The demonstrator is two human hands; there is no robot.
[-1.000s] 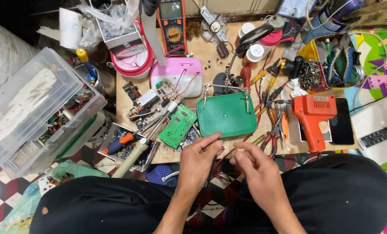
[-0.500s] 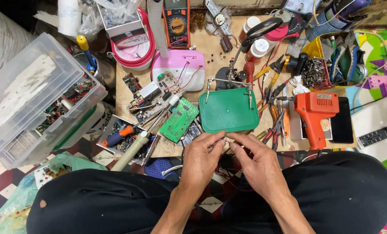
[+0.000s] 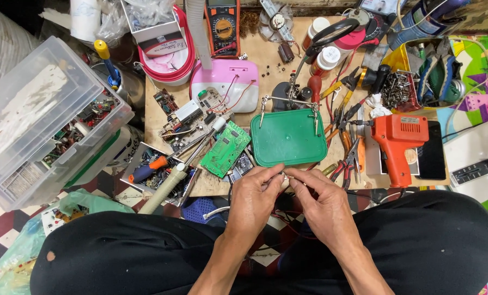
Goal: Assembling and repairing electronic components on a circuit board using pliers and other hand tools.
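Observation:
My left hand (image 3: 253, 198) and my right hand (image 3: 320, 202) meet fingertip to fingertip just below the green plastic lid (image 3: 287, 138), at the near edge of the wooden board (image 3: 266, 82). Both pinch a small part with thin wires (image 3: 283, 175), too small to make out. Red and dark wires trail down from it between my knees. A green circuit board (image 3: 225, 148) lies left of the lid. A helping-hand stand with clips and a magnifier (image 3: 296, 98) stands behind the lid.
An orange soldering gun (image 3: 398, 141) and several pliers (image 3: 346, 136) lie to the right. A clear parts box (image 3: 42, 120) stands at left. A multimeter (image 3: 222, 24), a pink case (image 3: 233, 82) and a board with wires (image 3: 192, 117) sit further back. A phone (image 3: 433, 155) lies by the gun.
My hands have drawn together and shifted slightly up toward the green lid, fingertips now touching around the small wired part. The view has tilted a little downward.

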